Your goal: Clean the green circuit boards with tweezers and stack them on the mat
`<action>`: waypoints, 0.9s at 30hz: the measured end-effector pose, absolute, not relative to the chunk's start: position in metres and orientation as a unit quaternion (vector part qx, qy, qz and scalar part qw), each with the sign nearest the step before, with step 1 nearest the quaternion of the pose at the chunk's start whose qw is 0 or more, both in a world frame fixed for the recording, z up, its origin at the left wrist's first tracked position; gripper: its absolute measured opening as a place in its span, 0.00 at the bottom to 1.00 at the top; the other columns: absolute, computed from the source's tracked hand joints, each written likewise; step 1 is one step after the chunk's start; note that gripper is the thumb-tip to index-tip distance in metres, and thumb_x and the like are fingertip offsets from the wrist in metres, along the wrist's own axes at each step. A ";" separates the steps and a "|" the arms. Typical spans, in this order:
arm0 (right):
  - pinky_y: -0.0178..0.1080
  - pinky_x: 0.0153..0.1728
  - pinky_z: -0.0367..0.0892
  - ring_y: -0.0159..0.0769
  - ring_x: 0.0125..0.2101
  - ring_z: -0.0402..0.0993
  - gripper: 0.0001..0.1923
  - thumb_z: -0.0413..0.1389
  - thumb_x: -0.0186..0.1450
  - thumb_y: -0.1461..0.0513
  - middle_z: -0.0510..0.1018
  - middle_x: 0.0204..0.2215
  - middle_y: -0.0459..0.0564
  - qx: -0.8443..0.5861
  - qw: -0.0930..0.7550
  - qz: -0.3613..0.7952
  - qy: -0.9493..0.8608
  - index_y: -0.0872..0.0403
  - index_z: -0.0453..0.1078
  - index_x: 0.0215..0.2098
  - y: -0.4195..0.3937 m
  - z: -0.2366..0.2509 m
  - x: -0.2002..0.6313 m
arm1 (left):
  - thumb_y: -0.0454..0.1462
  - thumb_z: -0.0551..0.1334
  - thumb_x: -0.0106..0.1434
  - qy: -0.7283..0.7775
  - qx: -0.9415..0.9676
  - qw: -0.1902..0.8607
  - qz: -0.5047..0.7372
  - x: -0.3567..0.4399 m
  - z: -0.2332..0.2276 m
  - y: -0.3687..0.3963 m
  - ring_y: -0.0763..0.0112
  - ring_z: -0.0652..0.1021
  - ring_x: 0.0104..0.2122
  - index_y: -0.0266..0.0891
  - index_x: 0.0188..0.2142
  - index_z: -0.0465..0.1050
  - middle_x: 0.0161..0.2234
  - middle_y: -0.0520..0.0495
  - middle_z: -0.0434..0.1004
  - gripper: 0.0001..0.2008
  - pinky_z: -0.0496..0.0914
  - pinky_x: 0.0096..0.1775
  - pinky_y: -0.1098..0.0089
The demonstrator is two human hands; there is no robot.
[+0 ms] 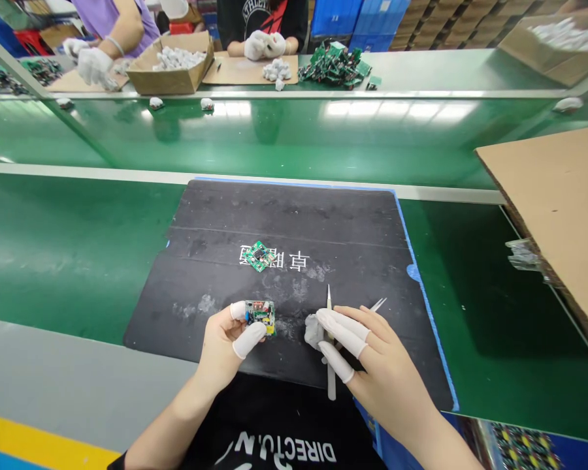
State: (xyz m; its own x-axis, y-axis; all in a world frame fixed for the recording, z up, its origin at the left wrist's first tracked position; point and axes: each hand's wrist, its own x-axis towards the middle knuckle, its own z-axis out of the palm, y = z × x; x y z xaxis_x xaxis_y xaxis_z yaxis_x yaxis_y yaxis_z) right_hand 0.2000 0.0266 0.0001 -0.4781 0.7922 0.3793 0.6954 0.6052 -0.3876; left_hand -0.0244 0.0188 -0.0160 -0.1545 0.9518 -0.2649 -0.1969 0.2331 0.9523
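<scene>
Head view showed us the left hand [225, 343] pinching a small green circuit board [261, 315] between its capped thumb and forefinger, low on the black mat [294, 215]. The right hand [372, 362] was loosely curled, its capped fingers [343, 329] gripping a white wad [314, 331] and tweezers [330, 346] that lay across the mat. A second circuit board [258, 255] lay apart on the mat's printed characters. Across the green belt [284, 137], gloved co-workers handled white pieces beside a cardboard box [171, 62].
</scene>
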 end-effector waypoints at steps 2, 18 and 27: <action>0.55 0.50 0.70 0.47 0.46 0.77 0.18 0.53 0.67 0.65 0.83 0.41 0.54 -0.418 0.261 0.083 -0.866 0.52 0.68 0.55 0.025 0.000 0.201 | 0.41 0.73 0.48 0.552 0.340 0.557 0.519 -0.024 -0.016 0.019 0.69 0.77 0.22 0.34 0.30 0.82 0.23 0.45 0.81 0.13 0.75 0.24 0.73; 0.46 0.37 0.71 0.44 0.36 0.74 0.15 0.53 0.61 0.73 0.82 0.39 0.54 -0.437 0.246 0.126 -0.856 0.55 0.75 0.41 0.032 -0.003 0.176 | 0.39 0.73 0.48 0.557 0.362 0.536 0.521 -0.020 -0.010 0.017 0.67 0.80 0.25 0.36 0.30 0.81 0.26 0.46 0.83 0.10 0.78 0.29 0.71; 0.37 0.32 0.69 0.35 0.30 0.71 0.06 0.56 0.62 0.63 0.74 0.29 0.46 -0.446 0.332 0.544 -0.628 0.52 0.71 0.39 0.021 0.032 0.182 | 0.37 0.68 0.58 0.458 0.548 0.481 0.509 -0.016 -0.013 0.000 0.69 0.78 0.26 0.38 0.36 0.79 0.28 0.46 0.80 0.07 0.74 0.31 0.73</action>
